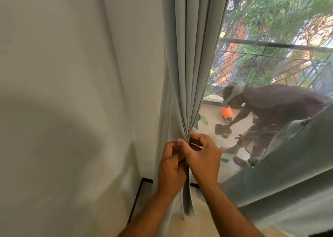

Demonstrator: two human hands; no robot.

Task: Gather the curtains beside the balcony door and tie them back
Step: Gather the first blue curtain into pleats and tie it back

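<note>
A pale grey-green curtain [191, 65] hangs in tight pleats beside the balcony door glass [270, 38], bunched into a narrow waist at mid-frame. My left hand [170, 166] grips the bunched fabric from the left, fingers curled. My right hand [202, 157] pinches the same gathered point from the right, with a thin pale strip, maybe a tie-back, between its fingers. Below my hands the curtain's tail [187, 200] hangs down in a narrow fold. A second curtain panel [288, 173] sweeps across the lower right.
A plain off-white wall [63, 74] fills the left side. A black-edged frame [138, 197] stands at floor level by the wall. Outside on the balcony a person [266, 110] bends over near an orange object [227, 112], behind a metal railing [270, 45].
</note>
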